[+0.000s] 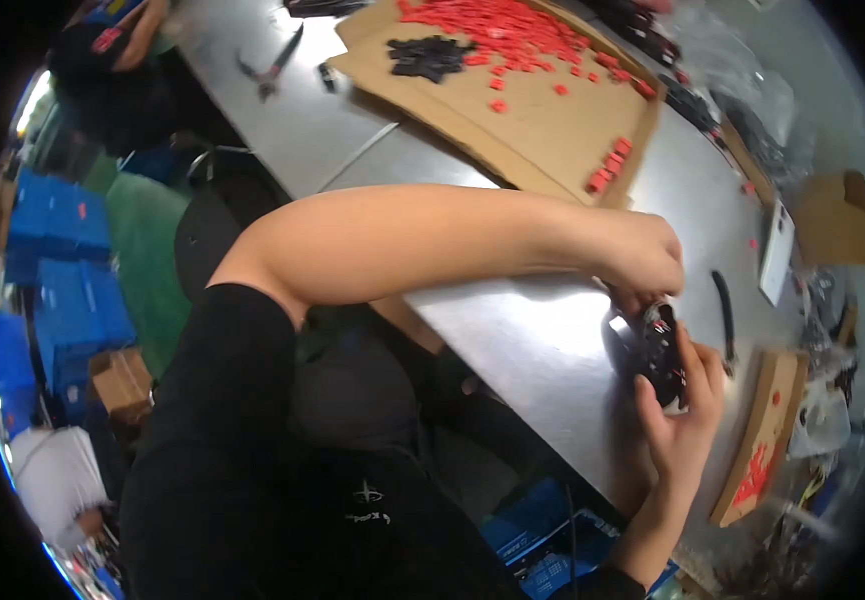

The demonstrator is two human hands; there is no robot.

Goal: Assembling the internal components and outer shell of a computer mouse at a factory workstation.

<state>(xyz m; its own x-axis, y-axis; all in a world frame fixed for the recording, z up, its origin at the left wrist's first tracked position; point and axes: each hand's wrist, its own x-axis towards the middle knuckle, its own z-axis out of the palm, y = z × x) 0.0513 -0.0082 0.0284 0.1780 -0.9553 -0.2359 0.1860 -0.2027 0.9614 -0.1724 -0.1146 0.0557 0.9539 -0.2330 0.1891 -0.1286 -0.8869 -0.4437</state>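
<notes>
My right hand (688,410) grips a dark, oblong plastic housing (661,365) with small light and red details, its thumb on one side and the fingers along the other. The part is held above the metal table, and its exact kind cannot be made out. Reaching across from the left, my left hand (643,255) is closed at the upper end of the housing. Its fingers point down and are mostly hidden behind the back of the hand, so what they pinch does not show.
A cardboard tray (543,130) bears many red pieces (513,30) and a cluster of black ones (428,60). Pliers (271,70) lie at the far left. Right of my hands are a black-handled tool (725,310) and a small cardboard tray (783,405). Another person (103,80) sits at upper left.
</notes>
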